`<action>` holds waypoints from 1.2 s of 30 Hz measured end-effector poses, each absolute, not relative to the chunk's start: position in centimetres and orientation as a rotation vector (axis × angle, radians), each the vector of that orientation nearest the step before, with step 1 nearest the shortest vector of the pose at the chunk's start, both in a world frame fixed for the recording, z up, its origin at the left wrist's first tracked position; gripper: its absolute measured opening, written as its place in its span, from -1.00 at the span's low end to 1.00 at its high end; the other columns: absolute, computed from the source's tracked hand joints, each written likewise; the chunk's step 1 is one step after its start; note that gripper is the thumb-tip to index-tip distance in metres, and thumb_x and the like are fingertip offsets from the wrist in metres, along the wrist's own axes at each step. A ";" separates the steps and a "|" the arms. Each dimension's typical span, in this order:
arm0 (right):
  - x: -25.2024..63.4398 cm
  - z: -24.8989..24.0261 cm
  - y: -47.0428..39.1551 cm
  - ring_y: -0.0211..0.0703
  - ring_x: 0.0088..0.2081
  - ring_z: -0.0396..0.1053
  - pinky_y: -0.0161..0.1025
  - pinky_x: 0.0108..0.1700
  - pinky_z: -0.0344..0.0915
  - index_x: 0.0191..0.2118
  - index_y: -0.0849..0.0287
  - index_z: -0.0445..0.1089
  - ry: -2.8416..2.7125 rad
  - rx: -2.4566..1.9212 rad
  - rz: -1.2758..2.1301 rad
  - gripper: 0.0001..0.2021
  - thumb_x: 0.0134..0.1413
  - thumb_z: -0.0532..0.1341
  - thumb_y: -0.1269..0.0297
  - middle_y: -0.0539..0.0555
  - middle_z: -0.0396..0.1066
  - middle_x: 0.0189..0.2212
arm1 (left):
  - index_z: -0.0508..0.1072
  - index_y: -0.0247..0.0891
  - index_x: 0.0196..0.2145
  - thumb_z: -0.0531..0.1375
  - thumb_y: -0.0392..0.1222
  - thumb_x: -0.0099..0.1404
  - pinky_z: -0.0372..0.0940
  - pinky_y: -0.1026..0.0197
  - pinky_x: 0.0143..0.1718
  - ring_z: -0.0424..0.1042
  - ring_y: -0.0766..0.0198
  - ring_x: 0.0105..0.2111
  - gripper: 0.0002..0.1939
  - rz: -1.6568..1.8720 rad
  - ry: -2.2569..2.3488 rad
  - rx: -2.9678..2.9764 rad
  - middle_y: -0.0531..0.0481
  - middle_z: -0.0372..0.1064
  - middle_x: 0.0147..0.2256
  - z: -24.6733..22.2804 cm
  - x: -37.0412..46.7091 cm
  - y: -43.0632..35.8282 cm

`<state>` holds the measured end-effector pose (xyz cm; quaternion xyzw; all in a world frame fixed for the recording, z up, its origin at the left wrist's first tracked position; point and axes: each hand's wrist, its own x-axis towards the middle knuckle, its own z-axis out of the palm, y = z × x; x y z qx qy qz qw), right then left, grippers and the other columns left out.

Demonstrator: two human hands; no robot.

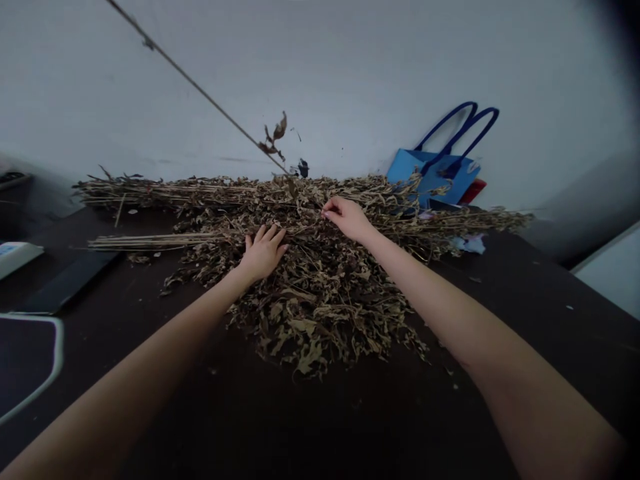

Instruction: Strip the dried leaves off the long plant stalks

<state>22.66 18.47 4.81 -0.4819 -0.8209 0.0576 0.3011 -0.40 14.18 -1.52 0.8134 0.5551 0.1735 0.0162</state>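
My left hand (263, 254) lies with fingers spread on a heap of dried leafy plants (330, 287), palm down at the heap's left side. To its upper right, my right hand (345, 217) is closed in a pinch on a thin dried stem among the plants. Only a little of that stem shows by the fingertips. Crumpled brown leaves spread from under both hands toward me. Behind them a long bundle of dried stalks (150, 193) lies along the wall, and a smaller group of bare stalks (155, 241) sticks out to the left of the heap.
One long stalk (200, 91) slants up to the left from the pile. A blue bag (413, 167) with dark blue handles leans against the wall. On the dark table (310, 427) are a flat black object (75, 283), a white device (19, 257) and a white-edged item (59, 347).
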 end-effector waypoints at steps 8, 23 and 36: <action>24.0 8.8 17.3 -0.17 -0.21 0.32 -0.21 -0.13 0.24 -0.16 0.25 0.27 -2.026 -1.190 0.005 -0.80 0.21 -0.05 0.36 0.08 0.39 -0.25 | 0.16 -0.22 0.17 -0.08 -0.09 0.36 -0.14 -0.49 0.04 -0.16 -0.17 0.24 -0.54 0.555 1.705 2.457 -0.25 -0.02 0.24 -2.0 -0.8 14.7; 28.8 4.2 3.0 -0.11 -0.27 0.37 -0.17 -0.20 0.27 -0.29 0.10 0.34 -2.022 -1.379 0.205 -0.88 0.13 0.06 0.32 0.06 0.42 -0.32 | 0.25 -0.30 0.09 0.15 -0.08 0.22 0.23 0.07 0.02 0.27 0.08 0.06 -0.50 1.119 1.209 1.674 -0.21 0.27 0.08 1.8 0.6 4.2; 30.5 1.7 0.0 -0.13 -0.23 0.38 -0.17 -0.21 0.30 -0.24 0.03 0.34 -2.257 -1.406 0.290 -0.84 0.18 0.02 0.33 0.06 0.41 -0.28 | 0.48 -0.31 -0.33 0.28 -0.13 0.11 0.20 0.40 -0.49 0.24 0.45 -0.53 -0.80 1.326 0.881 0.958 0.09 0.28 -0.53 0.4 0.8 0.7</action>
